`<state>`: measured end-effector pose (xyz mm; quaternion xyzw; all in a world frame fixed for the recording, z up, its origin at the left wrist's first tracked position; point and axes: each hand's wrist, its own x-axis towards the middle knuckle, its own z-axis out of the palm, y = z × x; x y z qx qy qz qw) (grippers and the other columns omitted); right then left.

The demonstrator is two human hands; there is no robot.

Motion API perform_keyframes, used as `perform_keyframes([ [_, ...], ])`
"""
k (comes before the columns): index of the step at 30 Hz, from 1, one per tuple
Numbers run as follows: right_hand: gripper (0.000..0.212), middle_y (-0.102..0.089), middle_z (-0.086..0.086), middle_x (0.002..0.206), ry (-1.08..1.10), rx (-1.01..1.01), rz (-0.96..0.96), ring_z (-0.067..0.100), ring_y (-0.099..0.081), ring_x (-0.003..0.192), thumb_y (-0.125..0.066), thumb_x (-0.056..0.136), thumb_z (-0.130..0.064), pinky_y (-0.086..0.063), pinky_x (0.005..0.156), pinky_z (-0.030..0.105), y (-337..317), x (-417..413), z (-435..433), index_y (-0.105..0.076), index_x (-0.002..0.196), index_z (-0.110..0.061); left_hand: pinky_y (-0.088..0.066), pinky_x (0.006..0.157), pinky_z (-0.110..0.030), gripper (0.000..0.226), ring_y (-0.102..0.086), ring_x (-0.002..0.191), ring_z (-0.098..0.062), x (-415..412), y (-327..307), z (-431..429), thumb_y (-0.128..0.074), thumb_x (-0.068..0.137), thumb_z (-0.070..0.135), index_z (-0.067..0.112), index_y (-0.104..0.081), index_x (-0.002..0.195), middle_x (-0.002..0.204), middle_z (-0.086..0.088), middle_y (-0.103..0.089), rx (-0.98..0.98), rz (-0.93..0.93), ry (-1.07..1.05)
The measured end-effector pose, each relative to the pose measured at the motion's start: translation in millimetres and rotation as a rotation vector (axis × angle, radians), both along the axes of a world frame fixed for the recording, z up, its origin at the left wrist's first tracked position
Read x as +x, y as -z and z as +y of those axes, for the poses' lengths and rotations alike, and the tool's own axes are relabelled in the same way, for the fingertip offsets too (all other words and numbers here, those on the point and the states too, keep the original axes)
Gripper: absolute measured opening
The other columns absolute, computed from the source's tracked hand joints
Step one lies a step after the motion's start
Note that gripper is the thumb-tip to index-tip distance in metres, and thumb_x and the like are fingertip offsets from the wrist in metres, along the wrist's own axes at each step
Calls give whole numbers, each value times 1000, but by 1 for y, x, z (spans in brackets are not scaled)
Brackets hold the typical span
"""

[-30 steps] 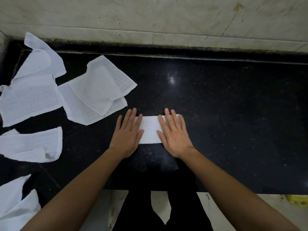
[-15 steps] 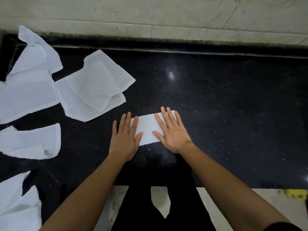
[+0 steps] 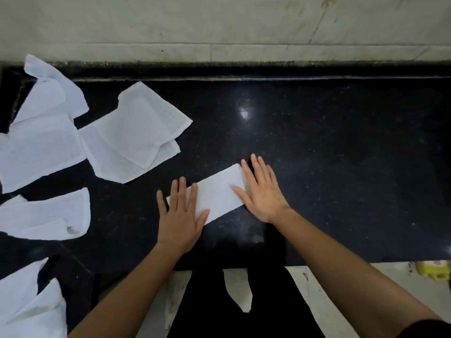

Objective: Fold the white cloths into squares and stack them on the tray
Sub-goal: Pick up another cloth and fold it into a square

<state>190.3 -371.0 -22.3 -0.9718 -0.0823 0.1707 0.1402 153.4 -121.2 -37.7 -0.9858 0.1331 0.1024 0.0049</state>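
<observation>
A white cloth folded into a long strip (image 3: 217, 193) lies on the black counter (image 3: 329, 167), tilted with its right end farther from me. My left hand (image 3: 179, 217) presses flat on the strip's left end with straight fingers. Flat on its right end lies my right hand (image 3: 262, 191), fingers spread. Several unfolded white cloths lie at the left: one pile (image 3: 131, 137) near the middle left, another (image 3: 41, 132) at the far left, and one loosely folded (image 3: 46, 215) below them. No tray is in view.
More white cloth (image 3: 29, 308) lies at the bottom left corner. A pale tiled wall (image 3: 219, 25) rises behind the counter. The counter's front edge runs just below my wrists, with light floor and a yellow object (image 3: 434, 270) beyond.
The strip has turned from level to slanted, its right end going away from me. My hands have slid apart toward its two ends, uncovering more of the cloth.
</observation>
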Motion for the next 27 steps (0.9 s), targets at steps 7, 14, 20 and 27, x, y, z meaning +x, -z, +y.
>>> perform_keyframes([
  [7,46,-55,10,116,298,0,-143,30,-57,101,-54,98,-43,-52,81,43,0,-36,14,-54,130,-10,-13,118,-60,71,-5,152,-30,35,15,2,-16,99,60,19,-15,157,164,-16,-1,12,116,333],
  [14,39,-70,3,101,772,260,301,21,-64,94,-67,83,-35,-49,72,32,-17,-18,22,-64,115,-13,-13,119,-59,69,-4,152,-30,26,8,-1,-12,100,57,19,-8,158,164,-16,0,-39,189,279],
  [20,10,-67,-1,80,847,602,465,14,-61,73,-74,78,-16,-53,72,31,-31,13,12,-67,83,-21,-3,122,-50,77,3,152,-23,13,-16,-14,-16,94,60,18,-4,157,165,-9,-2,-347,346,9],
  [27,19,-70,-2,91,329,522,301,7,-58,78,-76,84,-19,-49,73,26,-65,45,7,-62,78,-32,-23,119,-45,99,-10,150,-25,101,-62,-25,-73,84,23,24,-6,157,164,-6,-11,-554,305,-142],
])
